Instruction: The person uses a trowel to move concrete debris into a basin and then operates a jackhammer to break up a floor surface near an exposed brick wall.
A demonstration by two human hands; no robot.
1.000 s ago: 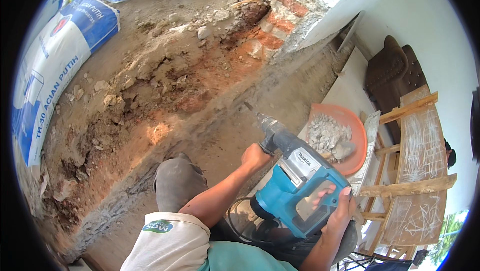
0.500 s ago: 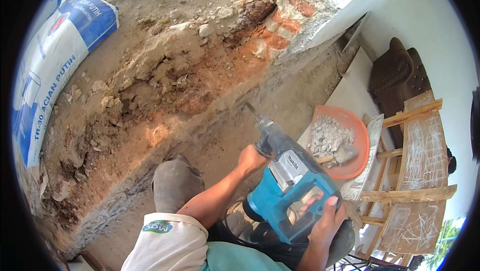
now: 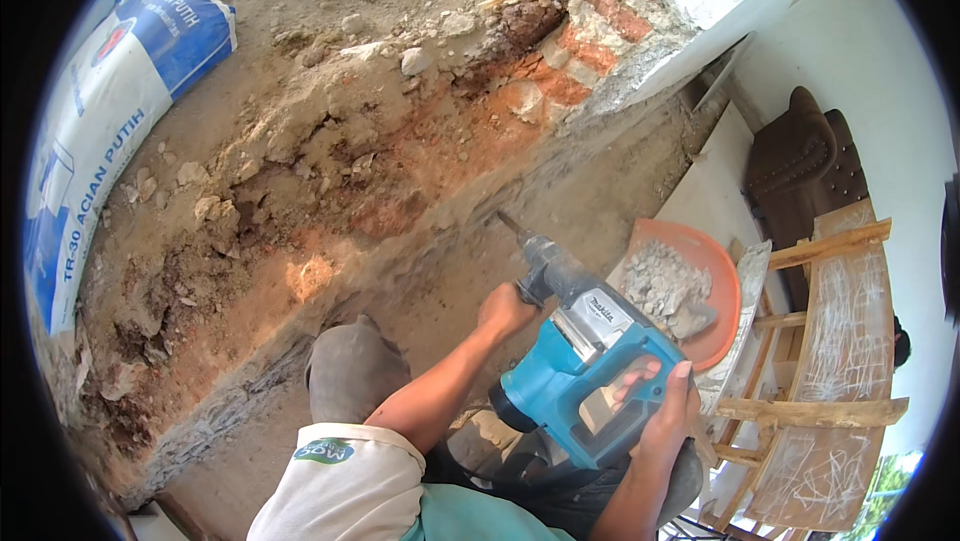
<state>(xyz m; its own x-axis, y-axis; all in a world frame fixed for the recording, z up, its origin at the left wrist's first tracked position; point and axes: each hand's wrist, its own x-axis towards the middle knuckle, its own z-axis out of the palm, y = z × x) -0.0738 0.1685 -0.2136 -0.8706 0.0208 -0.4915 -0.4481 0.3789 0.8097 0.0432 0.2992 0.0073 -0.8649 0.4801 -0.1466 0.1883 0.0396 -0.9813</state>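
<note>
A teal and grey rotary hammer drill (image 3: 585, 341) lies slantwise across the middle, its chisel bit pointing up and left. The bit's tip meets or nearly meets the grey concrete edge (image 3: 470, 231) along the broken ground; I cannot tell whether it touches. My left hand (image 3: 508, 311) is wrapped round the side handle near the drill's front. At the back end, my right hand (image 3: 665, 411) grips the rear handle, its fingers showing through the opening. Whether a finger presses the trigger is hidden.
Crumbled soil and exposed red brick (image 3: 560, 81) stretch along the far side. An orange basin (image 3: 725, 291) of rubble stands right of the drill. A blue and white sack (image 3: 120, 131) lies at left. Wooden framing (image 3: 810, 411) and a brown tufted chair (image 3: 800, 156) are at right.
The drill's rear end and my right hand have risen slightly, while the bit stays near the same spot. The view has shifted a little. Both hands keep their grip.
</note>
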